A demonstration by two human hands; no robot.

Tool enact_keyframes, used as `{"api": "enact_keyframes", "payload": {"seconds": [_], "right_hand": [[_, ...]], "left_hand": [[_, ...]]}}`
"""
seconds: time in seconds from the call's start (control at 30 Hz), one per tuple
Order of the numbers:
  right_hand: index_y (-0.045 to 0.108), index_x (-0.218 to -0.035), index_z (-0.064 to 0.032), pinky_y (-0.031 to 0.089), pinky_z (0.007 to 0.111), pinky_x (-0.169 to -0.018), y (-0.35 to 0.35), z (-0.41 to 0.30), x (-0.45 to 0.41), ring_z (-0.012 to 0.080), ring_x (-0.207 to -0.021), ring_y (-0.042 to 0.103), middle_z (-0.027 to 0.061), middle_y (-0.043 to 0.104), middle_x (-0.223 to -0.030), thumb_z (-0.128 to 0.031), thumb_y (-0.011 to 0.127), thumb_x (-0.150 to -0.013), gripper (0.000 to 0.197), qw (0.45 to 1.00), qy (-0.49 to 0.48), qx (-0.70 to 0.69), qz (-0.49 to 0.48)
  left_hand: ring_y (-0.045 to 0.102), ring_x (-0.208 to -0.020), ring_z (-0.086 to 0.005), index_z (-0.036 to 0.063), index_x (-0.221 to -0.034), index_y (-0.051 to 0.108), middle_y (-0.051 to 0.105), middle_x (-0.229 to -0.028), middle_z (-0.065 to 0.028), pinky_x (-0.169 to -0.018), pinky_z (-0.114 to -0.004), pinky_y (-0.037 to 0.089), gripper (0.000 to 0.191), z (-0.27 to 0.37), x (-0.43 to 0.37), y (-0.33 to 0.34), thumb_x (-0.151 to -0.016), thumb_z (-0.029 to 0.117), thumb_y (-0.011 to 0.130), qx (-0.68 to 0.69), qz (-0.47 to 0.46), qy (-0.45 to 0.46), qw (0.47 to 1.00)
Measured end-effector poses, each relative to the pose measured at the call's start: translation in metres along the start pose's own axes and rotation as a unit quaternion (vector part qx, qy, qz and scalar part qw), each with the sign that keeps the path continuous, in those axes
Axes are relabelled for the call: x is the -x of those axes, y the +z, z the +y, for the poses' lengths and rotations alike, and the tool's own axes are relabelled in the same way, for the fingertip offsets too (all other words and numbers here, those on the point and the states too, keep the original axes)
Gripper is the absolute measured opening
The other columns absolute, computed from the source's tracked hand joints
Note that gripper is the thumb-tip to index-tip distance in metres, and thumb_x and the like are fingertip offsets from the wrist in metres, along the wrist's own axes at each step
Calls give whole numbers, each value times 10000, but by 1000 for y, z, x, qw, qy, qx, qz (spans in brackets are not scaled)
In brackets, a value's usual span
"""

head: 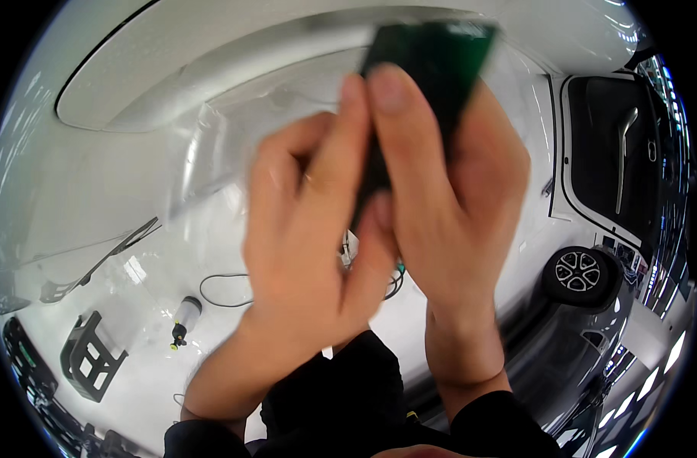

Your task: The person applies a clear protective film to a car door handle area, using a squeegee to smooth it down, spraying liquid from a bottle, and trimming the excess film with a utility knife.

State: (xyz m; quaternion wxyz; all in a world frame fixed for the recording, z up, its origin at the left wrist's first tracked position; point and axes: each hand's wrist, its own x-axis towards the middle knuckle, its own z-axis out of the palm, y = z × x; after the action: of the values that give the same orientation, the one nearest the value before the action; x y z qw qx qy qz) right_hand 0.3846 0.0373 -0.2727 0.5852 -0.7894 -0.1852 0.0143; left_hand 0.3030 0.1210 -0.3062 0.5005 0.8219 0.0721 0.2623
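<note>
Both hands are raised close to the camera. My right hand [445,172] grips a flat dark green piece [434,63], its thumb on the near face and its other fingers behind. The piece is blurred, so its exact kind is unclear; it widens towards its upper end. My left hand [308,229] lies against the piece's left edge, with a finger pointing up along it and the thumb near its lower part. Whether the left hand grips it too is hard to tell. Behind the hands is a pale car body panel [125,97] with a long curved recess.
A spray bottle [188,315] lies on the white floor near a dark plastic step stool [90,358] and a looped cable [222,276]. A wiper arm [116,249] shows at the left. On the right are a dark car [554,338], a wheel [577,272] and a car door [606,154].
</note>
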Motion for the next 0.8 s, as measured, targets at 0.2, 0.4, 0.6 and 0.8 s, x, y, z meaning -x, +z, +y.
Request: {"api": "enact_keyframes", "payload": {"seconds": [0.2,0.4,0.6,0.8], "right_hand": [[661,-843,17,384,269,-527,-10,-10,-19,55,-583,467,-6,587,-617,-211,632,-1024,293,989,45,138,14],[656,-892,21,400,279,-537,0,4,2,72,-584,479,24,589,-641,-219,643,-1021,273,997,-5,64,40],[656,-905,21,424,294,-541,-9,-3,-9,111,-575,544,67,619,-667,-217,633,-1024,267,978,87,190,1],[632,-1050,16,500,307,-613,-42,51,68,119,-697,644,63,697,-829,-191,617,-1050,208,985,149,57,59]], "left_hand": [[646,-1017,-301,-54,-1448,542,637,-1203,-208,-876,-342,504,555,8,-26,2,-893,-57,559,16,-39,-17,999],[640,-1044,-318,-57,-1460,527,618,-1214,-213,-911,-345,509,569,-3,-3,-3,-891,-71,545,52,-47,1,998],[660,-1076,-347,-89,-1372,568,639,-1246,-228,-953,-383,513,500,-4,-13,0,-873,-65,571,64,-81,-39,994],[637,-1230,-320,-46,-1294,623,645,-1329,-192,-1086,-402,483,382,-3,-21,13,-1025,225,648,349,-18,-331,877]]}}
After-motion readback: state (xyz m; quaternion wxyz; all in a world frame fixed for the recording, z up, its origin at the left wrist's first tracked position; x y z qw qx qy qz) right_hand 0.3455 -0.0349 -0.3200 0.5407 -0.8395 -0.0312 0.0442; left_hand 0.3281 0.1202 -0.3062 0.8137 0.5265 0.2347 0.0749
